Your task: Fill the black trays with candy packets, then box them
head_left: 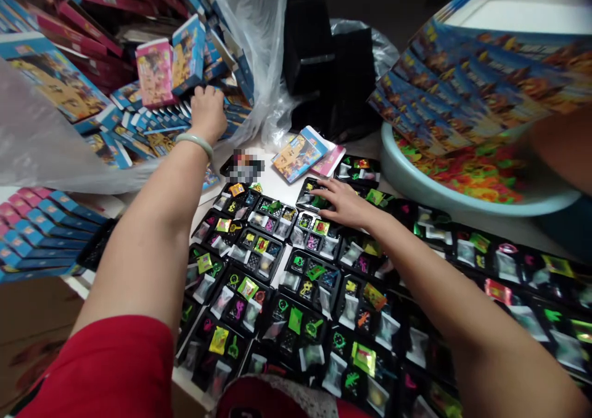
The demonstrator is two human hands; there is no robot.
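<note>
My left hand (208,111) reaches far forward into a heap of blue and pink toy boxes (166,66). Its fingers are bent down among the flat blue boxes (160,117), and what they grip is hidden. A pale bangle (194,142) sits on that wrist. My right hand (342,202) lies with fingers spread flat on a black plastic tray (314,195) at the far end of the rows. Several black trays (259,248) filled with small bagged neon trinkets cover the table in front of me.
A pale blue basin (416,180) of neon plastic pieces stands at the right, under a fan of flattened printed boxes (476,79). Loose boxes (298,153) lie by the trays. Stacked boxes (41,230) sit at the left. Black bins (324,60) and clear plastic sheeting (256,42) stand behind.
</note>
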